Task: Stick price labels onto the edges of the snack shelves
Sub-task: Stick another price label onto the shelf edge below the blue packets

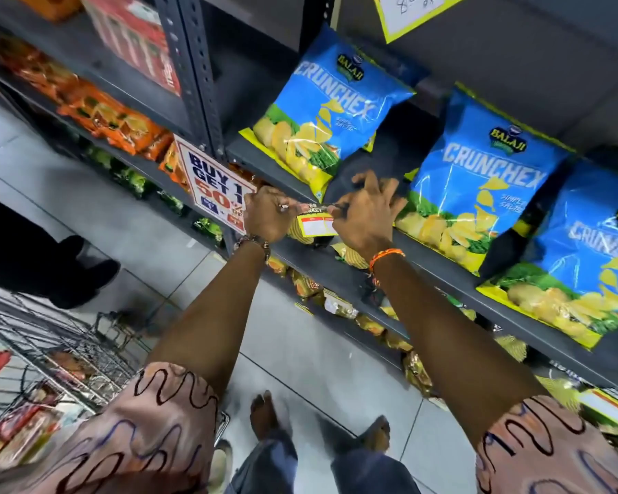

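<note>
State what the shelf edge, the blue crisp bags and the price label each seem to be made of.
Shelf edge: probably painted metal, matt dark grey; the upright has punched holes.
Blue crisp bags: glossy plastic film, with highlights and creases.
Price label: seemingly printed paper or card, flat and yellow-bordered.

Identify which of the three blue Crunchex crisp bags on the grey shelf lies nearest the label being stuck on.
The leftmost blue Crunchex crisp bag: its lower corner nearly meets the yellow-edged price label; the others lie further right.
</note>
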Tool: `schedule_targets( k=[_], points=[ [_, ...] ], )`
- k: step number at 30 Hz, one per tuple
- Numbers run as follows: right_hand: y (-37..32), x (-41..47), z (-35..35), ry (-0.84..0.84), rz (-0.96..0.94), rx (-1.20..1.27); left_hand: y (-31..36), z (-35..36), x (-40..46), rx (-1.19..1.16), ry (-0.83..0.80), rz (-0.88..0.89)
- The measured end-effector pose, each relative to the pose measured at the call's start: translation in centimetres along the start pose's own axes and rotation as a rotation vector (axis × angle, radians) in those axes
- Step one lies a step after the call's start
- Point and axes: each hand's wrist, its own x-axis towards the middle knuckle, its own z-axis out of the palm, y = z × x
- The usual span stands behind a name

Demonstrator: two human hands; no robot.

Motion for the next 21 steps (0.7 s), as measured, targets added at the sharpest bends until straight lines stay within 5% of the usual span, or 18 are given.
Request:
schedule_targets(
  k=[11,21],
  points=[
    [-0.5,-2.9,1.8,0.203,0.21,0.095,0.9,-1.5,-0.7,0.359,0.292,0.106],
    [-0.6,-4.5,3.3,0.159,0.339,0.024,0.4,-1.4,-0.7,0.48,0.261,0.206]
  ],
)
